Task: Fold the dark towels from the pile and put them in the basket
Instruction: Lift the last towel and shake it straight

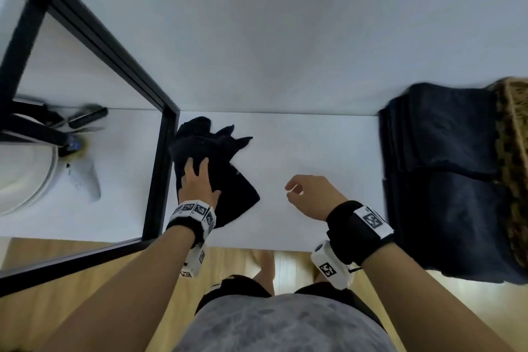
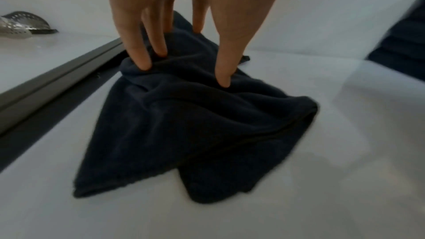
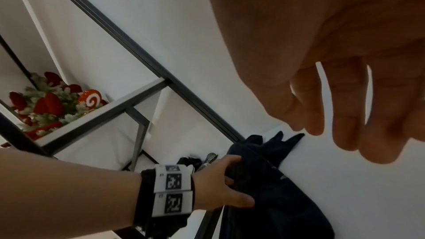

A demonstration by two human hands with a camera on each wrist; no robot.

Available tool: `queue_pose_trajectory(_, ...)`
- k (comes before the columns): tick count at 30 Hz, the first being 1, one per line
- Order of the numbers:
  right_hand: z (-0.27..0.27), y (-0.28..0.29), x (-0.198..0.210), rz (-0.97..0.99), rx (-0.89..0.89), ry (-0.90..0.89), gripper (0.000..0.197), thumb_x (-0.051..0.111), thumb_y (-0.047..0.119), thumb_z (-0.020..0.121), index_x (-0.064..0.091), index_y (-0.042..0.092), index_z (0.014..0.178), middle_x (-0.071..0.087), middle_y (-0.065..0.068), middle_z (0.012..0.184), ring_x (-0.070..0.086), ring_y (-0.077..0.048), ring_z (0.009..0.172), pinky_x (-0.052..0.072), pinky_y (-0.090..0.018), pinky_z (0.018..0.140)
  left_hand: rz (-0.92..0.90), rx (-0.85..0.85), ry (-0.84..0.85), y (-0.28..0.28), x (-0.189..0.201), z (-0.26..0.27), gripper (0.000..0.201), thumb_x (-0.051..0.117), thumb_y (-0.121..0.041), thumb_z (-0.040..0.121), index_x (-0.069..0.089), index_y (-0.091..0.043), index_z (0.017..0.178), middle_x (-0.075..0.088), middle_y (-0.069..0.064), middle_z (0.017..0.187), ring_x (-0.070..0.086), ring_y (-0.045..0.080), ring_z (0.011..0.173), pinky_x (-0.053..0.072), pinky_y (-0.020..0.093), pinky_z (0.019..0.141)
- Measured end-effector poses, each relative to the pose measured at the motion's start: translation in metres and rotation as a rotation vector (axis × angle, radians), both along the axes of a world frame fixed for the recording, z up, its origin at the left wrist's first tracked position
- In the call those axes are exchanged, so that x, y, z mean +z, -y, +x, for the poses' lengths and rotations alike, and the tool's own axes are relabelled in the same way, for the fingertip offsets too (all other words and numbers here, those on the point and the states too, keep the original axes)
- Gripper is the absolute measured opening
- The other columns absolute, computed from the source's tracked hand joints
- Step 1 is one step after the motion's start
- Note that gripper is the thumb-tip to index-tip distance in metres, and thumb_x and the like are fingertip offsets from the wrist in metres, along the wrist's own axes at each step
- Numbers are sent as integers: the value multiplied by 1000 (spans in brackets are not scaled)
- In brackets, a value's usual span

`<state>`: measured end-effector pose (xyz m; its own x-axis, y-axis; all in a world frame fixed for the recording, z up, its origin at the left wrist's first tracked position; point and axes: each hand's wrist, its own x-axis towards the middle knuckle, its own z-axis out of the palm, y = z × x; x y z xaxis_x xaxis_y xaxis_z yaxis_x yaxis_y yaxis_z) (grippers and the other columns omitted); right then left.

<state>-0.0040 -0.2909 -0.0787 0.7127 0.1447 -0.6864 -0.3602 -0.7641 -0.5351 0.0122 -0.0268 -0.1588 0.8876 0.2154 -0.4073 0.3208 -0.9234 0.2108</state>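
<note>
- I see my left hand down on a crumpled dark towel, fingers curling into its bunched far end and gripping the cloth; the towel lies unfolded under and beyond that hand, against the black frame post
- My right hand hovers to the towel's right, loosely curled, holding nothing
- Further right of that hand, a stack of folded towels fills the woven basket; I judge most of the work done
- Left: fold this one and carry it over; the pile looks down to this single towel, though I cannot be sure
</note>
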Motion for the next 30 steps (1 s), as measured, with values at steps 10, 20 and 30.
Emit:
queue_pose_trajectory(10, -3, -14, 6, -10, -44, -11, 23, 53, 28, 94, 63, 24, 115, 63, 7, 105, 56, -6, 82, 38, -11, 61, -370, 459, -68, -54, 11, 37, 32, 69, -37, 83, 60, -11, 99, 61, 4, 88, 56, 25, 81, 44, 31, 76)
queue_pose_trajectory(20, 36, -13, 126, 167, -79, 444, 25, 61, 23, 91, 64, 26, 115, 66, 11, 105, 61, -4, 86, 41, -4, 66, -811, -51, 263, 31, 180, 49, 28, 65, -10, 82, 40, -18, 70, 47, -5, 68, 45, 12, 65, 37, 27, 66)
queue_pose_trajectory(30, 60, 41, 305, 184, -168, 917, 9, 70, 33, 85, 66, 31, 93, 61, 12, 71, 54, 1, 67, 37, -12, 62, -880, -548, 654, 95, 417, 59, 28, 69, 0, 75, 53, -23, 73, 73, -13, 100, 69, 4, 94, 53, 16, 75)
